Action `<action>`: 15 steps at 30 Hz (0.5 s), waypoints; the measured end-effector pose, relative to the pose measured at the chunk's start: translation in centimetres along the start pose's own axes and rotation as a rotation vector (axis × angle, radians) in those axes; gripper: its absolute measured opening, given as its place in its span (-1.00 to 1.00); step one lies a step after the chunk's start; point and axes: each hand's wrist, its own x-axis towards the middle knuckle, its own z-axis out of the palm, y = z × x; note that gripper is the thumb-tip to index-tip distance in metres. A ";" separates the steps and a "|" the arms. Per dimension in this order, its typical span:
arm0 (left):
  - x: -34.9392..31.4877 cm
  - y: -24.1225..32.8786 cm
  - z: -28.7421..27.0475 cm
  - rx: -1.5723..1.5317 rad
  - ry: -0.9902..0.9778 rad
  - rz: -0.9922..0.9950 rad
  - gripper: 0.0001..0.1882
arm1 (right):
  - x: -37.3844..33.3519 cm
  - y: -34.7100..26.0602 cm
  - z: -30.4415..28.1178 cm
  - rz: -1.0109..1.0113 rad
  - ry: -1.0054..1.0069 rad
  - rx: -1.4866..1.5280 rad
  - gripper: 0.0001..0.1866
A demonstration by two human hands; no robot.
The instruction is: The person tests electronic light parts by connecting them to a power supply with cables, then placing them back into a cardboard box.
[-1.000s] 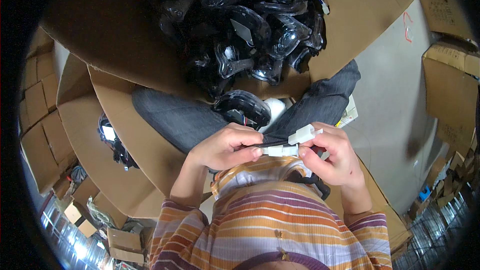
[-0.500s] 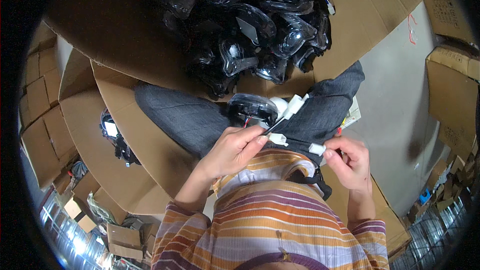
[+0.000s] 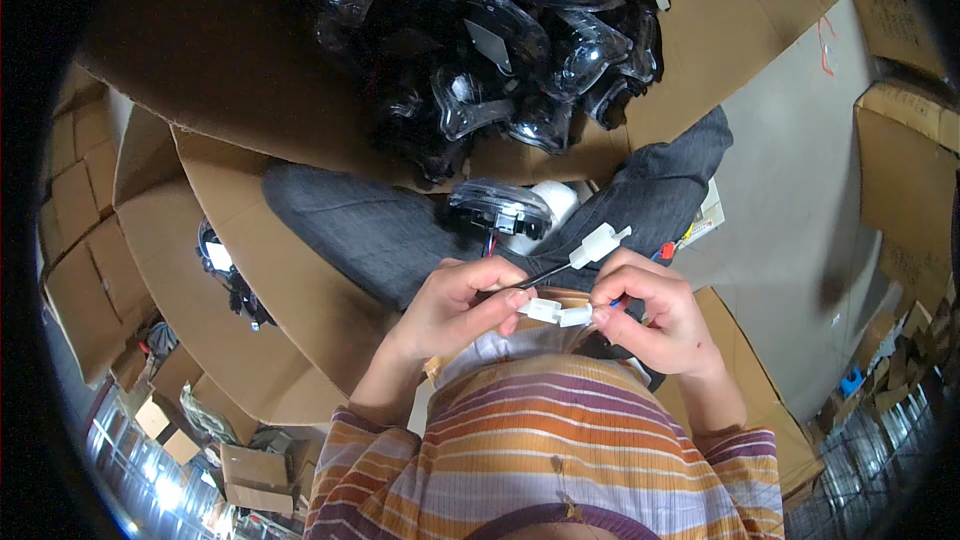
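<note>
My left hand point(image 3: 462, 308) pinches a white plug connector point(image 3: 543, 311) between thumb and fingertips. Through the same grip runs a black cable, with a second, larger white connector point(image 3: 600, 244) sticking out at its end. Facing it, my right hand point(image 3: 652, 312) grips another white plug connector point(image 3: 576, 317) with red and blue wires behind it. The ends of these two connectors meet or nearly touch, slightly angled; whether they are joined I cannot tell. A round lamp unit point(image 3: 498, 208) with a clear lens and a dark body lies beyond my hands, red and blue wires trailing from it.
Past my legs point(image 3: 345, 240), a big cardboard box point(image 3: 740, 25) holds a pile of clear-and-black lamp parts point(image 3: 480, 110). Cardboard flaps point(image 3: 250, 270) stand at my left. A red connector point(image 3: 665, 251) sits beside my right hand. Stacked cartons point(image 3: 905, 190) line the far right.
My right hand has moved left, bringing its connector up against the one in my left hand. The larger connector on the black cable has shifted slightly down and right.
</note>
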 end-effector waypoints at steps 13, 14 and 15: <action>-0.5 -0.9 1.0 0.267 0.109 0.198 -0.92 | -0.3 0.0 1.4 0.136 0.098 -0.116 -0.94; -0.5 -0.9 1.2 0.198 0.139 0.158 -0.93 | -0.3 0.1 1.5 0.130 0.097 -0.106 -0.94; -0.5 -0.9 1.3 0.128 0.168 0.121 -0.93 | -0.2 0.2 1.5 0.124 0.098 -0.098 -0.93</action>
